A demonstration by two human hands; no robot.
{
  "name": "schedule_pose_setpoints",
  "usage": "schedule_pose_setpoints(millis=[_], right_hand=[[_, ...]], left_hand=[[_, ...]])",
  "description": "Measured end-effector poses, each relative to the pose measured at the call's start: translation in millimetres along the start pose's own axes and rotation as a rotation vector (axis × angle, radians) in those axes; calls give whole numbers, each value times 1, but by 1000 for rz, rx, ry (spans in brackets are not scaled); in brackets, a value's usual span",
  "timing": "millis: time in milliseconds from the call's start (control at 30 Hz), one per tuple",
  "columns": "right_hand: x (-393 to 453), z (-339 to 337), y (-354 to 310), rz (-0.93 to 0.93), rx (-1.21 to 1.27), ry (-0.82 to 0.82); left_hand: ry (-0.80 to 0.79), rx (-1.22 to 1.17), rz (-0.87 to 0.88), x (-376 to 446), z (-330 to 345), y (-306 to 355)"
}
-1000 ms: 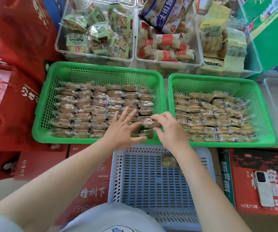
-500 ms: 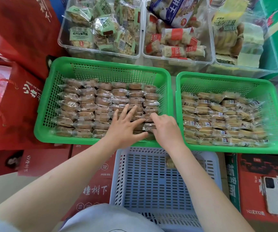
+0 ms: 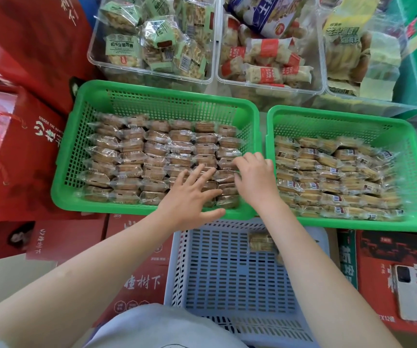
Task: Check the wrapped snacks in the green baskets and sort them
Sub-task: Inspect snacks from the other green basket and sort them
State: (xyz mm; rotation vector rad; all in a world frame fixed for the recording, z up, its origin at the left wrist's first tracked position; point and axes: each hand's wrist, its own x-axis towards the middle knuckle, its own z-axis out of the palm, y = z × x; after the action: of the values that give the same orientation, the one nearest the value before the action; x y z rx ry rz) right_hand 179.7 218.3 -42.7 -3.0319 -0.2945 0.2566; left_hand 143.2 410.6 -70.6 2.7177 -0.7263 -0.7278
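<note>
Red cartons under two green baskets | left hand point(image 3: 190, 197) flat, fingers spread on wrapped snacks point(image 3: 152, 159) in centre-left basket point(image 3: 164, 92) | right hand point(image 3: 255, 177) fingers curled among packets, grip unclear | risk: dragging neat rows askew.

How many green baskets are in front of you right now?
2: the left green basket under both hands, and the right green basket beside it. None appear hidden.

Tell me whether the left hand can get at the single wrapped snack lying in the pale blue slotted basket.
Probably yes. The left hand rests open on snacks in the left green basket, and the wrapped snack lies uncovered beside the right forearm, which may crowd the way.
</note>
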Motion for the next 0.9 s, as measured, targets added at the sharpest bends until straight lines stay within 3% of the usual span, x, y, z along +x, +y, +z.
schedule_pose_setpoints(millis=[167,367,567,800,900], right_hand=[[3,12,-5,-4,-88,-20],[-2,19,0,-26,-6,236],[-17,16,3,-42,170,310],[-36,-40,-2,-27,361,450],[-58,-65,-6,-27,457,509]], left_hand=[[-11,1,-10,0,-2,1],[-7,6,-20,-1,-3,3],[-7,10,-18,-2,-4,3],[32,-12,-10,-3,-5,2],[115,-210,-42,-9,-8,0]])
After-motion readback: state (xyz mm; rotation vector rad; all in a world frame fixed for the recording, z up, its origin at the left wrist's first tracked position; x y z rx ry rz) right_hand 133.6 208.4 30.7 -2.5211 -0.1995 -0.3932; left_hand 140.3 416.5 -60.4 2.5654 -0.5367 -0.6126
